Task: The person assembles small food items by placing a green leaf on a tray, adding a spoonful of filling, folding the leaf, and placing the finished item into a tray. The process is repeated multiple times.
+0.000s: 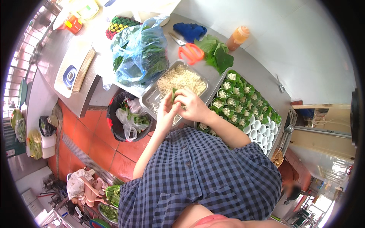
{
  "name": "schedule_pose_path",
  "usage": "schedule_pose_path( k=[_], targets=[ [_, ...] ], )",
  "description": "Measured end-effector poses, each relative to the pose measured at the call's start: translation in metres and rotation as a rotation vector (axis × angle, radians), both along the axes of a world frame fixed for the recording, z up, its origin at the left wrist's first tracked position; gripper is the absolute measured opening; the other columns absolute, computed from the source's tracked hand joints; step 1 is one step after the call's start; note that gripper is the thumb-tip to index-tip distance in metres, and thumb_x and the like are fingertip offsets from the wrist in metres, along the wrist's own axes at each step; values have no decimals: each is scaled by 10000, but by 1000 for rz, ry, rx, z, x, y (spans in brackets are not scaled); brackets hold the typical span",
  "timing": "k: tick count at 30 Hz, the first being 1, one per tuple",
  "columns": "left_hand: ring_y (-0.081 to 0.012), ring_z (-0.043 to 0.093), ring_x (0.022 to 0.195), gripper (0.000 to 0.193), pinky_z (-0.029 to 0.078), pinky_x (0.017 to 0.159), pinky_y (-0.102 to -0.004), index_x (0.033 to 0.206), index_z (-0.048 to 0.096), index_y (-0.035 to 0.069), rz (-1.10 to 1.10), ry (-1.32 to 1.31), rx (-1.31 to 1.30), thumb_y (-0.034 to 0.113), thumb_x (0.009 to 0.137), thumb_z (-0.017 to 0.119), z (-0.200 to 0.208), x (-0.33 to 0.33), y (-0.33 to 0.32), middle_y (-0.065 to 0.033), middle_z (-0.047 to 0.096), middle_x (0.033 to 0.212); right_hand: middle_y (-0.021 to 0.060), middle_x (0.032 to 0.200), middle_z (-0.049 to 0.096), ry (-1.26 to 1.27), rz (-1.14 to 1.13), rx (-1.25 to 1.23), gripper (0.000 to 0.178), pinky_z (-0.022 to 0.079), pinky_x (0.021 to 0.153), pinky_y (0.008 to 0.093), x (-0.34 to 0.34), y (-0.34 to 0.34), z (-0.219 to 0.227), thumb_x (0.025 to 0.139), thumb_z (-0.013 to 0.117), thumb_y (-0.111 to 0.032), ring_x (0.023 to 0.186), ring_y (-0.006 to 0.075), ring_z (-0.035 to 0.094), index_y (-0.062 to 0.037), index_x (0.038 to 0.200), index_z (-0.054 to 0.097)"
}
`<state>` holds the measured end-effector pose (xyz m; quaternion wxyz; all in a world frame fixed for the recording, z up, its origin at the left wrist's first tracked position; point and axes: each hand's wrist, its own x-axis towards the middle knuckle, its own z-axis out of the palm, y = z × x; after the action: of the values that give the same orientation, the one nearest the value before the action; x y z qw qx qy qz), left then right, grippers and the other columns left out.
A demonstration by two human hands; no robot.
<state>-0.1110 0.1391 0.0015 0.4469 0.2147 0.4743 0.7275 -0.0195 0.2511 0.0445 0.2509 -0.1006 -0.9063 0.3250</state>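
Note:
My left hand and my right hand meet over a metal tray, fingers closed on a small green leaf. Most of the leaf is hidden by the fingers. Pale chopped pieces are heaped in the tray's far part, with scattered bits nearer me. By my right forearm stands a larger tray with rows of leaf-lined cups topped with white pieces. Plain white cups fill its near right part. What my palms hold, if anything, is out of sight.
Beyond the tray sit a blue plastic bag of leaves, orange-handled scissors, loose leaves, a blue cloth and an orange-brown squeeze bottle. A lined bin stands below the counter, left. Another person crouches at lower left.

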Motion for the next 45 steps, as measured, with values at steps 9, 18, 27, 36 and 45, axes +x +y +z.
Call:
schedule_pose_path(
  k=[9, 18, 27, 36, 45],
  targets=[
    [-96, 586, 821, 206, 478, 744, -232, 1038, 581, -14, 69, -96, -94, 82, 855, 595, 2, -13, -14, -60, 631, 957, 90, 1133, 531, 69, -270, -857, 335, 446, 849, 308, 12, 2, -15, 787, 651, -122, 1018, 201, 539, -22, 1097, 571],
    [-119, 609, 821, 265, 517, 712, -237, 1082, 548, -28, 189, -318, -146, 48, 835, 609, 4, -11, -14, -75, 626, 941, 113, 872, 593, -16, -2, -461, 342, 457, 744, 276, 16, -13, -26, 725, 618, 1, 800, 211, 583, -51, 1062, 640],
    [-320, 620, 677, 153, 494, 621, -345, 928, 597, 19, -3, 985, -280, 103, 801, 585, 14, -14, -23, -172, 615, 742, 102, 817, 525, -137, -16, -365, 171, 462, 668, 318, 8, -8, -21, 703, 585, -6, 763, 256, 553, -14, 858, 512],
    [-175, 617, 604, 123, 480, 580, -278, 897, 605, -1, 82, 743, -452, 86, 812, 588, 6, -19, -47, -133, 622, 692, 86, 937, 548, -276, -389, -29, 443, 457, 775, 358, 20, 22, -7, 686, 736, -320, 919, 271, 552, -89, 1010, 540],
    [-35, 516, 694, 92, 435, 653, -188, 890, 585, -2, 261, 383, -413, 86, 865, 581, -16, -33, -82, 16, 581, 766, 65, 835, 570, -485, -191, -317, 204, 471, 707, 319, 40, 41, -38, 755, 676, -159, 739, 218, 583, -58, 913, 595]
  ],
)
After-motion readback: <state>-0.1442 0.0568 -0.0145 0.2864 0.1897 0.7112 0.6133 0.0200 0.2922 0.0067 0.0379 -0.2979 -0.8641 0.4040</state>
